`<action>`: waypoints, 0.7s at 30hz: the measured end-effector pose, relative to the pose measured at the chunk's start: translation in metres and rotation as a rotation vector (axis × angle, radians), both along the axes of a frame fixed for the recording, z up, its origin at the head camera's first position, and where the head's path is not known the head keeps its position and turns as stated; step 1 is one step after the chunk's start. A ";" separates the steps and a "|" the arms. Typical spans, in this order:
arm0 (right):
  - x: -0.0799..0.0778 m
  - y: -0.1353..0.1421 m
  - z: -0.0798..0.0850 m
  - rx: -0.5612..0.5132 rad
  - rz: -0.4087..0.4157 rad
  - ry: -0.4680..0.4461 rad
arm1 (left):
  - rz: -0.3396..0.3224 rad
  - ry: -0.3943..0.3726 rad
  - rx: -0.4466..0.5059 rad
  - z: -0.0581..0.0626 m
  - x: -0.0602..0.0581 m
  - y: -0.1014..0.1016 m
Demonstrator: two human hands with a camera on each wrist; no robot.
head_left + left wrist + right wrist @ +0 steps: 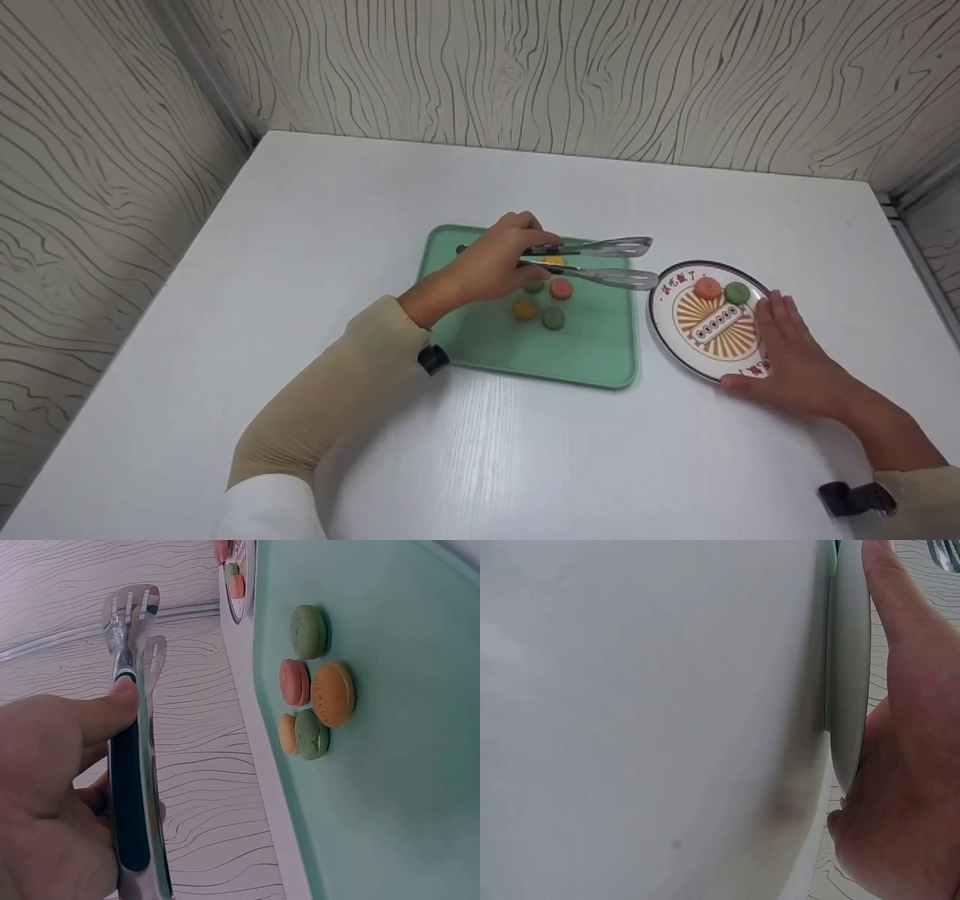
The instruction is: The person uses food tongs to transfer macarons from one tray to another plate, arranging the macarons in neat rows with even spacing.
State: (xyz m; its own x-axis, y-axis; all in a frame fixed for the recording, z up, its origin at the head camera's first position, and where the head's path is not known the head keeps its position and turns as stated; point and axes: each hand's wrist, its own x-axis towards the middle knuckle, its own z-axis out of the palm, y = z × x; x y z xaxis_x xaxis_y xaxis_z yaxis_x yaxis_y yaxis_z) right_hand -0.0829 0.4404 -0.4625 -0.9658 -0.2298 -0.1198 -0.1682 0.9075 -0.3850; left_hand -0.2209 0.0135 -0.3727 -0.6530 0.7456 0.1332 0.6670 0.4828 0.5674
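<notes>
My left hand (491, 259) holds a pair of metal tongs (131, 765) with dark grips above the green tray (585, 360). The two slotted tips stand apart with nothing between them, pointing at the plate. Below, several toy macarons lie on the tray: a pink one (294, 682), a green one (308, 632) and an orange one (332, 694) among them. To the right, my right hand (799, 367) holds the side of a printed white plate (664, 322), thumb at the front rim, fingers along the right rim. A pink macaron (707, 287) and a green macaron (737, 292) sit at its far side.
Tray and plate stand on a white table (465, 465), with a narrow gap between them. Panels with a wood-grain pattern (510, 75) rise behind the table and at its sides. Both wrists carry dark straps (433, 360).
</notes>
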 end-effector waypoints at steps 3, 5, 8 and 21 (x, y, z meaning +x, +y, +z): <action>0.000 0.000 0.000 -0.002 0.001 0.002 | 0.003 -0.004 -0.001 0.000 0.001 -0.004; 0.000 0.000 0.001 -0.007 0.003 0.003 | 0.002 -0.011 0.010 0.000 0.002 -0.008; -0.001 0.000 0.002 -0.015 0.009 0.007 | 0.001 -0.017 0.020 -0.002 0.003 -0.013; 0.000 0.001 0.001 -0.009 0.005 0.006 | 0.026 -0.029 0.036 -0.004 0.006 -0.032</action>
State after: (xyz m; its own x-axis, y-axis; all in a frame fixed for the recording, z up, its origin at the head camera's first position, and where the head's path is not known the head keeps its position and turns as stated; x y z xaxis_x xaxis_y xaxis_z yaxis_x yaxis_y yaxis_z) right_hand -0.0832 0.4409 -0.4612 -0.9653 -0.2360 -0.1121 -0.1752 0.9029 -0.3925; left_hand -0.2148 -0.0181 -0.3764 -0.6757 0.7236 0.1406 0.6380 0.4785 0.6033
